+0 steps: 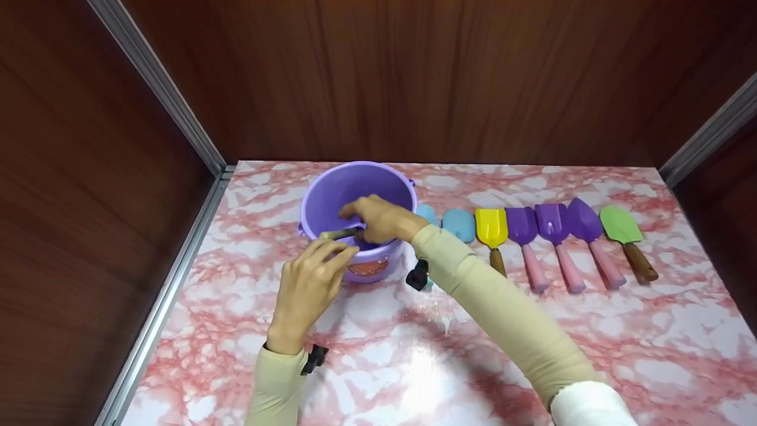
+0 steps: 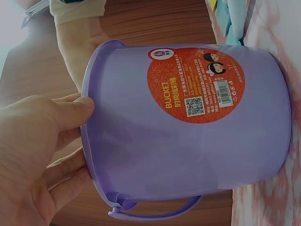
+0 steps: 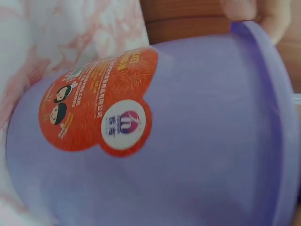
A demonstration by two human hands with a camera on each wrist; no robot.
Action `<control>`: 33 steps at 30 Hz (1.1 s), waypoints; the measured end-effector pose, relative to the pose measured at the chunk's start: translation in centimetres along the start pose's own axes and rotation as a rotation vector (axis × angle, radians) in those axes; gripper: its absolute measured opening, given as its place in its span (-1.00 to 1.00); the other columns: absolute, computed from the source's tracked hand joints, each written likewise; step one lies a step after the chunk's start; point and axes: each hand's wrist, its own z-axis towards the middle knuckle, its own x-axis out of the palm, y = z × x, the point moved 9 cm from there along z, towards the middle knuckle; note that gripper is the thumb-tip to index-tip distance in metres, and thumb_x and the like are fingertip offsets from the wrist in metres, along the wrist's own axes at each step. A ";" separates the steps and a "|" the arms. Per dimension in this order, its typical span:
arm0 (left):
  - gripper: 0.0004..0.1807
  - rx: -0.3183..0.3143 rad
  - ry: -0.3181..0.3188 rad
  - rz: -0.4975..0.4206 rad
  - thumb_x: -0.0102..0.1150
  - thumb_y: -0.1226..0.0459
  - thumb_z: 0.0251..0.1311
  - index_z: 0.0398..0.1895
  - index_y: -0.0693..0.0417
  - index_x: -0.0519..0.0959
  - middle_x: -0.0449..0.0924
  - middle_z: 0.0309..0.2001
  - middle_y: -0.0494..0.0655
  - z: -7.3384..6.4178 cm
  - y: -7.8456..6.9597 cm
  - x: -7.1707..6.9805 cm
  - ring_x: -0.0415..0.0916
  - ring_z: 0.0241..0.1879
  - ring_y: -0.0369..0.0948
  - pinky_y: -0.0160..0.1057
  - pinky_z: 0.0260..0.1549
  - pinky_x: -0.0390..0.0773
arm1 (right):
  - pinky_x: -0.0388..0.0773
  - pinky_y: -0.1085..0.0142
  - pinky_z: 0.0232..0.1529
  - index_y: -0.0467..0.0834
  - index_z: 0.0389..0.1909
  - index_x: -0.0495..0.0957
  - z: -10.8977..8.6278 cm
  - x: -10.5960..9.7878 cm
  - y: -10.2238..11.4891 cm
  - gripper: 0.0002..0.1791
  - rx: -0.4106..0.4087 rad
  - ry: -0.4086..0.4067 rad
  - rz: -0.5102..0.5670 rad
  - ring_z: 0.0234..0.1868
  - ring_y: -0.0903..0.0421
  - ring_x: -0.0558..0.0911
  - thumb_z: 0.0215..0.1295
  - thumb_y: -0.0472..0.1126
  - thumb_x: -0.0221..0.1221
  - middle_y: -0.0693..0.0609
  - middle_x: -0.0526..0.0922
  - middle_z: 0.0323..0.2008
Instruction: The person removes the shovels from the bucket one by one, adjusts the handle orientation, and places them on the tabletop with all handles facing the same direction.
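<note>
A purple bucket (image 1: pixel 365 253) with a red label stands upright on the table. My left hand (image 1: pixel 310 284) grips its near rim, thumb outside and fingers over the edge, as the left wrist view shows. My right hand (image 1: pixel 381 219) reaches down into the bucket's mouth, its lower fingers hidden. A short olive-and-dark handle (image 1: pixel 338 234) slants across the near rim beside the right fingers; I cannot tell whether they hold it. The rest of that tool is hidden in the bucket. In the right wrist view the bucket wall (image 3: pixel 202 117) fills most of the picture.
Right of the bucket lies a row of toy shovels: light blue (image 1: pixel 458 225), yellow (image 1: pixel 491 226), several purple with pink handles (image 1: pixel 535 269), and green (image 1: pixel 621 223). Another light blue piece (image 1: pixel 426 213) is partly behind the right forearm. Wood-patterned panels (image 1: pixel 414 83) border the marbled table (image 1: pixel 378 367).
</note>
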 end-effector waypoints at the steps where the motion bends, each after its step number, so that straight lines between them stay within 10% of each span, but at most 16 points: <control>1: -0.76 -0.001 0.002 0.000 0.38 0.33 0.38 0.04 -0.09 0.81 0.81 -0.01 -0.11 0.0 0.0 0.0 0.72 0.16 0.02 -0.04 -0.13 0.84 | 0.53 0.07 0.47 -0.16 0.43 0.56 0.2 0.4 0.1 -0.40 0.000 0.028 -0.011 0.38 -0.15 0.62 0.36 -0.39 0.33 -0.13 0.67 0.34; 16: -0.76 0.004 -0.005 0.006 0.37 0.29 0.40 0.07 -0.10 0.80 0.80 -0.01 -0.13 -0.1 0.1 0.0 0.73 0.13 0.00 -0.05 -0.13 0.84 | 0.72 0.06 0.16 -0.05 0.08 0.78 2.5 2.2 0.7 -0.74 -0.039 0.038 -0.131 0.00 -0.04 0.77 0.43 -0.21 0.35 -0.03 0.83 -0.07; 33: -0.76 -0.019 0.012 0.000 0.39 0.30 0.38 0.06 -0.11 0.81 0.81 -0.03 -0.11 0.0 0.3 0.2 0.73 -0.01 -0.10 -0.15 -0.20 0.83 | 0.75 -0.17 -0.04 -0.09 -0.25 0.67 0.4 -2.3 -0.6 -0.81 0.154 -0.226 -0.286 -0.12 -0.17 0.74 0.06 -0.27 0.37 -0.07 0.73 -0.22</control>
